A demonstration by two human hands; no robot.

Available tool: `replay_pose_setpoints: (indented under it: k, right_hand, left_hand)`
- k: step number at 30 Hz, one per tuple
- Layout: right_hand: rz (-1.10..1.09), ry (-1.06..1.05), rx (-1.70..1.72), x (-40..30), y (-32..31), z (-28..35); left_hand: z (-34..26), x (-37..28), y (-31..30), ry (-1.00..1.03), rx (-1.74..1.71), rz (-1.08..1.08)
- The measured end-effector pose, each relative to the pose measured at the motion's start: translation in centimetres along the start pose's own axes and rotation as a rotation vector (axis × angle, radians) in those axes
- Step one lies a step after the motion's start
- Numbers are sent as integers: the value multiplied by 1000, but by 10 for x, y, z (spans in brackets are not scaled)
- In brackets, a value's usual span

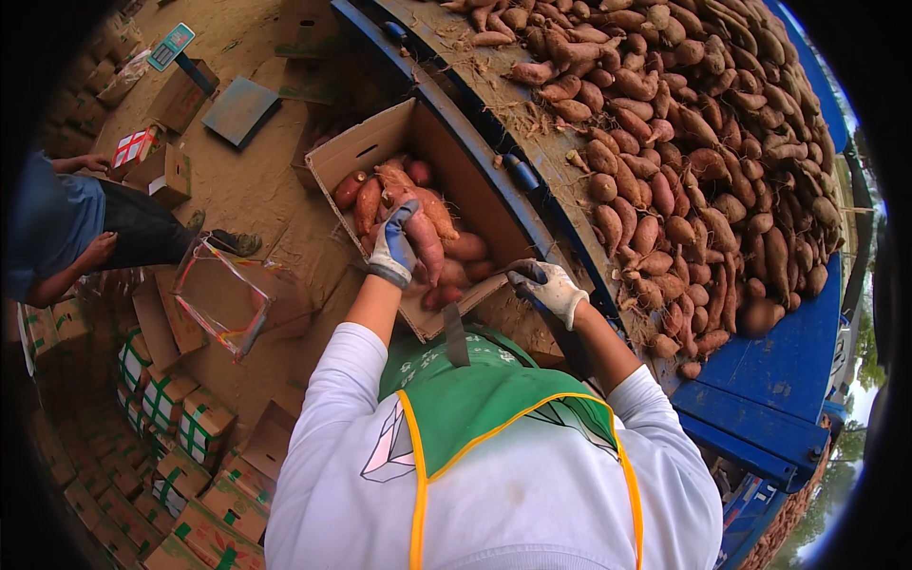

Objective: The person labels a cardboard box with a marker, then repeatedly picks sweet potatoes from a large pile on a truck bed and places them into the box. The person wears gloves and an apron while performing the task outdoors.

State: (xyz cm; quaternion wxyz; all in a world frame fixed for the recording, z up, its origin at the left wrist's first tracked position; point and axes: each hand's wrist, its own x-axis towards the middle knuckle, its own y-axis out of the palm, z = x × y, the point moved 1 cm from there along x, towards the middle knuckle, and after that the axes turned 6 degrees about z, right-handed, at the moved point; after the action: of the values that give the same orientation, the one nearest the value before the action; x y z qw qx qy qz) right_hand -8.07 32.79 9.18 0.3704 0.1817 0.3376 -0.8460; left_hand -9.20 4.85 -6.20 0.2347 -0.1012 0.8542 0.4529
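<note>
My left hand (394, 246), in a white and blue-grey work glove, is closed around a long reddish sweet potato (425, 246). It is over an open cardboard box (361, 151) that holds several more sweet potatoes (467, 246). My right hand (547, 285), gloved the same way, has its fingers curled at the near right corner of the box rim. Whether those fingers grip the rim is not plain. The box stands against the blue metal edge (476, 153) of a truck bed, just beyond my green apron (499, 399).
To the right, a large heap of sweet potatoes (684, 164) lies on the truck bed. A platform scale (242, 110) stands on the dirt floor at upper left. At left are another person (57, 221), a clear plastic bag (235, 292) and stacked cartons (203, 424).
</note>
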Motion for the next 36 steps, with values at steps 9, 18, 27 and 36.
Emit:
replay_pose_setpoints:
  k: [9,18,27,36]
  right_hand:
    - [-678,-87,24,-49,-251,-44]
    - [-973,399,-842,-20,-448,-113]
    - [-910,305,-789,13,-477,-125]
    - [-526,-529,-597,-23,-285,-46]
  left_hand:
    - [62,-13,-31,3,780,-477]
    - [84,-44,40,272,1185,-357]
    - [93,-8,214,428,848,175]
    - [109,58,364,-66,251,452]
